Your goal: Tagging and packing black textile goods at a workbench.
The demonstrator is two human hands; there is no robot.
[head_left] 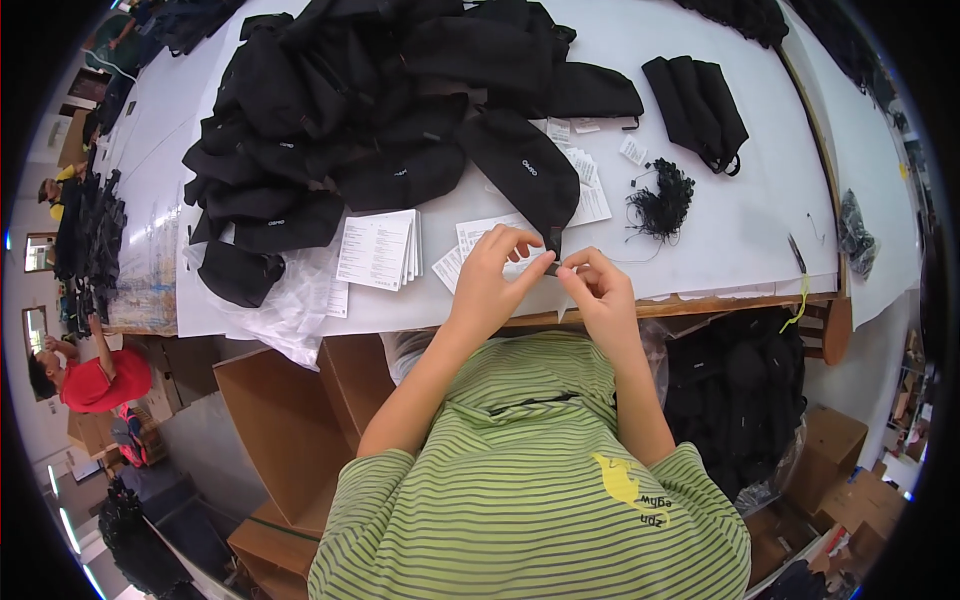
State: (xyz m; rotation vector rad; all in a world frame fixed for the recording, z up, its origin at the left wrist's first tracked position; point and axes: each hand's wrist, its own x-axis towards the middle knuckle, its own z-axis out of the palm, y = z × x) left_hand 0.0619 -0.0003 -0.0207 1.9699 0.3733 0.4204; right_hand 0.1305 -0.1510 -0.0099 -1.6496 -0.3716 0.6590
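A black fabric pouch [522, 165] with a small pale print lies on the white table, its narrow end pointing toward me. My left hand [497, 270] is closed in a pinch at that narrow end, near the table's front edge. Close beside it, my right hand [603, 298] pinches the same tip, thumb against forefinger. A small dark bit shows between the fingertips; its details are too small to make out. White printed leaflets [478, 238] lie partly under my left hand and the pouch.
Black pouches [330, 110] are heaped at the left and back. A leaflet stack [375, 250] lies left of my hands. To the right are black string loops [662, 200], folded pouches [697, 110] and yellow-handled snips [798, 285]. Cardboard boxes [290, 420] stand below. A person in red [108, 380] is far left.
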